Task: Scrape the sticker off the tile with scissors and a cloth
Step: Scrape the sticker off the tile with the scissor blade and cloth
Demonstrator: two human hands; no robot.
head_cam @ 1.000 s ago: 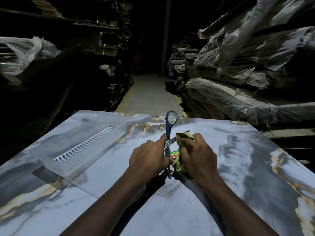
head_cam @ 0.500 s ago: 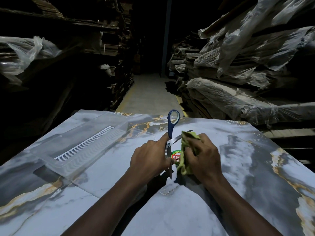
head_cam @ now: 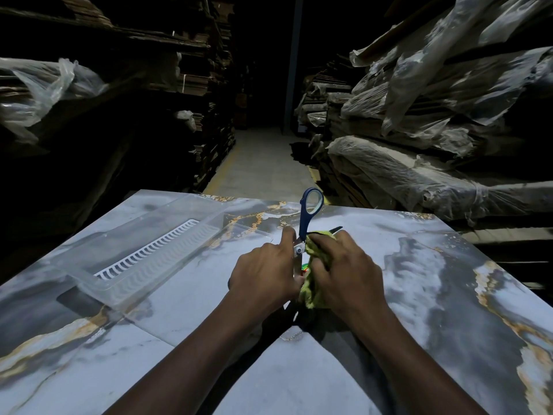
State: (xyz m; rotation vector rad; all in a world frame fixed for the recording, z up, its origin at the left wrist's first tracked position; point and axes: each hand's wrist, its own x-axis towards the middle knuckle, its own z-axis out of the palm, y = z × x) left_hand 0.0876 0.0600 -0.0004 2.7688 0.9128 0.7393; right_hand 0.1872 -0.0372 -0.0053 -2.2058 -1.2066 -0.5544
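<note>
Presently noted left grip [head_cam: 263, 271] curled round the scissors [head_cam: 305, 226] close to the pivot, one digit raised beside the metal, blue handle loop standing clear above the knuckles. Found right grip [head_cam: 347, 274] bunched tight on a yellow-green cloth [head_cam: 312, 290], pressing it down directly right of the sticker [head_cam: 305, 267]. Recorded only a thin red-and-green sliver of sticker between the two grips, lying on the marbled grey tile [head_cam: 449, 280]; blade contact with it hidden by the left knuckles, cannot tell. Saw a dark pointed tip poking out just beyond the sticker, past the right fingers. Logged a clear plastic tray [head_cam: 143, 253] with a white slotted insert well left of the sticker, resting on the same tiled surface. Beyond the sticker, marked a concrete aisle [head_cam: 263, 166]; right of it, plastic-wrapped stacks [head_cam: 404, 181]; left of it, dark shelving [head_cam: 179, 85].
</note>
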